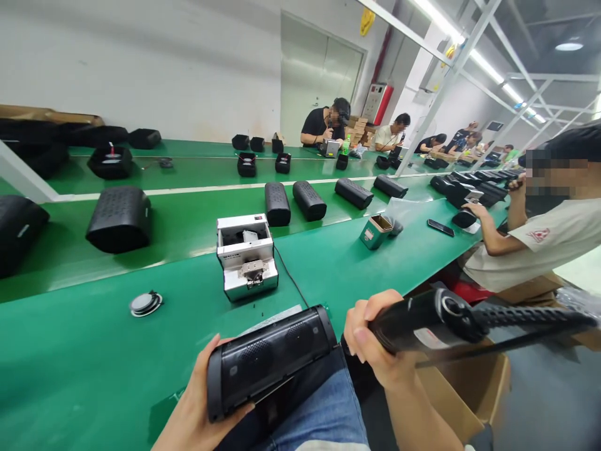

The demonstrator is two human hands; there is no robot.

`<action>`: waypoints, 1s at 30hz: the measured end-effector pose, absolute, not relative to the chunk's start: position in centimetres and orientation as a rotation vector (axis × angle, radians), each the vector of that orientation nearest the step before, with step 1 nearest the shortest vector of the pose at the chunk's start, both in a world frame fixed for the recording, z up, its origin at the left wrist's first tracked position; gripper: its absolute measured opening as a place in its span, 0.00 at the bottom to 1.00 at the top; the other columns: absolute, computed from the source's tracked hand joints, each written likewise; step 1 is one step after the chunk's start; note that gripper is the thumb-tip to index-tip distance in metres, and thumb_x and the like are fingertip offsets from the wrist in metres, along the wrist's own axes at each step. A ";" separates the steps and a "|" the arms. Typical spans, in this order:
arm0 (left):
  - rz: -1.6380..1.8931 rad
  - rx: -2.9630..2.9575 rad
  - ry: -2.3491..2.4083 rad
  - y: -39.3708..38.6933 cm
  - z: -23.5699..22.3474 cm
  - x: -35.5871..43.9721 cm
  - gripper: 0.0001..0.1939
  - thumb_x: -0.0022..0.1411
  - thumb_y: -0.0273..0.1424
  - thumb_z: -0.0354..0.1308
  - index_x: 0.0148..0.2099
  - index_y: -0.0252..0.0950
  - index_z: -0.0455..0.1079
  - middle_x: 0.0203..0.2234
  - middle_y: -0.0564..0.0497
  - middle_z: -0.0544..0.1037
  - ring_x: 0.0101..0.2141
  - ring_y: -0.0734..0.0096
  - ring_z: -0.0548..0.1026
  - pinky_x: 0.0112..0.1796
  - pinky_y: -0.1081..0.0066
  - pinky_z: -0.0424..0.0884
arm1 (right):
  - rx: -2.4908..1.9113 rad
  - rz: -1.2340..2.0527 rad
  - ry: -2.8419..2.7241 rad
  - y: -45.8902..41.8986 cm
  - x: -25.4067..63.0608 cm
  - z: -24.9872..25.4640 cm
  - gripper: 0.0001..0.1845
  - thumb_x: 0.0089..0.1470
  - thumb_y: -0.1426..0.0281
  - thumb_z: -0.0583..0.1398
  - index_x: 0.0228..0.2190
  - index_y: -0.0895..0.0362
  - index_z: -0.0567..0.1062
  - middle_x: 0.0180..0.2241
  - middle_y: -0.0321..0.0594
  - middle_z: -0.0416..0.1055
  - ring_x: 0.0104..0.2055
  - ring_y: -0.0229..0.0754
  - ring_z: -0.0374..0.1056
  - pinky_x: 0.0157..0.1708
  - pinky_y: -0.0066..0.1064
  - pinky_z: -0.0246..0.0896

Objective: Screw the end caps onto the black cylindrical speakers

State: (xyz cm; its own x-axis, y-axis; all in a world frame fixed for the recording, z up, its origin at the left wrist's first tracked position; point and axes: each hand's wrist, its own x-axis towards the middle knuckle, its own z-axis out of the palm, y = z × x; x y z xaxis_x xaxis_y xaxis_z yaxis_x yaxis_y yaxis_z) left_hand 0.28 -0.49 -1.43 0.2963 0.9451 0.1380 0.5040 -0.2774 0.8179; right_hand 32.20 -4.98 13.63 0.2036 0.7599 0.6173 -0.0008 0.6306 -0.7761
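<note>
My left hand is closed around the left end of a black speaker, which is tilted over my lap at the table's front edge. In my right hand is a black electric screwdriver, lying nearly level. Its tip end points at the speaker's right end; whether it touches a screw there cannot be made out. A white screw feeder stands on the green table just beyond the speaker. A round speaker driver lies to the left of it.
Several black speaker housings sit on the green conveyor beyond the table. To the right are a green tin and a phone. A cardboard box stands below my right arm. A co-worker sits at the right.
</note>
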 end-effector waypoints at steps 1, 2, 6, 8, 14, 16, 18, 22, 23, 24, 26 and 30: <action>0.845 1.907 1.266 -0.3 -1.1 0.2 0.56 0.64 0.46 0.69 0.84 0.56 0.41 0.69 0.41 0.74 0.62 0.39 0.82 0.64 0.36 0.77 | -0.746 0.615 -1.260 -4.9 32.2 13.6 0.09 0.72 0.69 0.65 0.46 0.49 0.69 0.25 0.25 0.61 0.19 0.32 0.58 0.21 0.24 0.58; 0.845 1.914 1.240 -0.2 -0.8 0.1 0.58 0.63 0.45 0.71 0.84 0.56 0.41 0.70 0.41 0.74 0.63 0.39 0.81 0.64 0.37 0.77 | -0.749 0.632 -1.260 -4.8 32.3 13.6 0.09 0.72 0.69 0.66 0.46 0.49 0.70 0.25 0.25 0.62 0.19 0.32 0.59 0.21 0.24 0.60; 0.875 1.962 1.191 0.1 0.5 0.2 0.54 0.61 0.39 0.73 0.82 0.55 0.50 0.70 0.41 0.73 0.67 0.40 0.78 0.68 0.39 0.73 | -0.716 0.686 -1.260 -5.0 33.2 16.0 0.09 0.70 0.71 0.67 0.47 0.50 0.73 0.24 0.26 0.66 0.20 0.33 0.64 0.21 0.23 0.63; 0.922 1.984 1.176 -0.3 0.9 0.3 0.45 0.61 0.39 0.73 0.76 0.54 0.60 0.69 0.43 0.74 0.67 0.41 0.77 0.69 0.40 0.71 | -0.653 0.678 -1.197 -5.5 34.5 18.5 0.10 0.69 0.70 0.68 0.48 0.49 0.74 0.23 0.25 0.67 0.18 0.32 0.63 0.21 0.23 0.63; 1.189 1.803 1.380 -1.8 2.9 -3.5 0.44 0.52 0.48 0.75 0.69 0.60 0.66 0.67 0.47 0.77 0.66 0.32 0.77 0.67 0.33 0.73 | -0.546 0.744 -0.857 -6.5 41.0 21.9 0.16 0.56 0.64 0.76 0.41 0.52 0.77 0.20 0.26 0.57 0.16 0.32 0.48 0.12 0.25 0.43; 1.326 1.728 1.545 -1.1 5.0 -5.6 0.50 0.43 0.55 0.77 0.69 0.72 0.65 0.65 0.55 0.78 0.66 0.28 0.76 0.67 0.30 0.72 | -0.551 0.837 -0.763 -5.6 42.6 19.5 0.17 0.53 0.62 0.76 0.39 0.52 0.76 0.20 0.25 0.51 0.16 0.32 0.41 0.12 0.26 0.37; 1.483 1.715 1.723 1.0 7.7 -7.0 0.51 0.40 0.60 0.76 0.67 0.79 0.64 0.63 0.59 0.75 0.66 0.26 0.74 0.68 0.30 0.71 | -0.551 0.977 -0.651 -4.2 43.3 15.5 0.17 0.53 0.62 0.75 0.39 0.51 0.76 0.20 0.23 0.45 0.17 0.31 0.33 0.12 0.25 0.37; 1.673 1.711 1.832 9.5 12.5 -6.0 0.51 0.53 0.54 0.76 0.74 0.60 0.59 0.66 0.52 0.68 0.66 0.40 0.73 0.71 0.39 0.68 | -0.566 1.262 -0.371 -1.3 43.1 6.8 0.19 0.54 0.63 0.76 0.42 0.52 0.77 0.23 0.22 0.45 0.20 0.29 0.33 0.14 0.19 0.47; 1.682 1.671 1.833 12.4 13.0 -4.9 0.52 0.54 0.53 0.76 0.74 0.52 0.57 0.65 0.49 0.67 0.64 0.44 0.73 0.69 0.42 0.70 | -0.570 1.305 -0.329 -0.7 42.8 5.0 0.19 0.53 0.63 0.77 0.42 0.52 0.77 0.24 0.23 0.46 0.20 0.29 0.36 0.15 0.18 0.49; 1.681 1.604 1.859 15.5 13.3 -3.7 0.52 0.54 0.52 0.77 0.73 0.47 0.56 0.64 0.48 0.67 0.61 0.48 0.74 0.68 0.45 0.72 | -0.575 1.334 -0.304 -0.2 42.5 3.4 0.20 0.52 0.64 0.77 0.42 0.53 0.77 0.24 0.23 0.48 0.20 0.28 0.39 0.16 0.17 0.51; 1.622 1.578 1.876 21.7 13.0 -0.6 0.49 0.59 0.51 0.76 0.72 0.43 0.55 0.60 0.47 0.70 0.59 0.53 0.76 0.65 0.48 0.73 | -0.580 1.361 -0.289 0.5 42.0 1.2 0.21 0.52 0.63 0.79 0.42 0.53 0.78 0.24 0.24 0.50 0.20 0.28 0.43 0.17 0.18 0.53; 1.574 1.491 1.975 31.2 10.6 5.7 0.44 0.58 0.41 0.78 0.64 0.36 0.55 0.59 0.36 0.69 0.64 0.38 0.72 0.66 0.38 0.68 | -0.594 1.353 -0.272 1.2 41.2 -1.0 0.22 0.52 0.60 0.79 0.42 0.52 0.77 0.24 0.24 0.52 0.20 0.28 0.47 0.18 0.19 0.53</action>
